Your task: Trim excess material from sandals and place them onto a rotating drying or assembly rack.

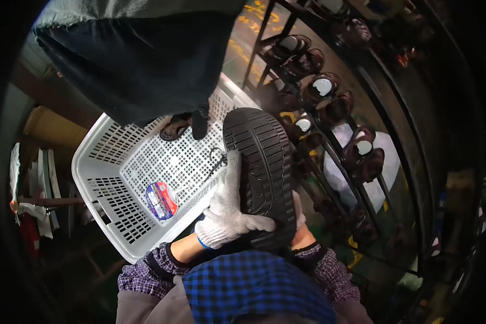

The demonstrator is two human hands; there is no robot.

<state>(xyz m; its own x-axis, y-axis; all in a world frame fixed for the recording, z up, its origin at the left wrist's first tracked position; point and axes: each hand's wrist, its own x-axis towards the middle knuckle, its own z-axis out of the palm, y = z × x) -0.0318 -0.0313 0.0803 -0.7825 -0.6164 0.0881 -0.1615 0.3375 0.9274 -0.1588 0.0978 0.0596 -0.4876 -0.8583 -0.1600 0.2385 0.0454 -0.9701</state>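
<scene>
Over the near right side of a white perforated plastic basket (pixel 94 175), just beyond the blue-and-black checked cloth (pixel 254 286) on the person's front, a black-soled shoe (pixel 262 162) is held up, its ridged sole facing the camera and its broad, rounded end pointing away. Purple checked sleeves (pixel 146 272) cover both forearms. The left hand (pixel 227 208), in a pale knitted glove, grasps the shoe's left side, one finger stretched along the edge and the thumb laid across the lower sole. The right hand (pixel 299 216) sits at the shoe's right edge, mostly hidden behind it; how its fingers close cannot be told. A dark lace (pixel 216 162) dangles beside the left hand.

Within the basket, a round red-and-blue label (pixel 162 201) shows toward the near left edge. Toward the far edge is a dark brown shoe (pixel 175 128), partly covered by a hanging black cloth (pixel 135 65).

Beyond the basket's right edge, a dark metal rack (pixel 386 86) carries brown shoes (pixel 329 89), with a whitish bag (pixel 390 156) behind its bars.
</scene>
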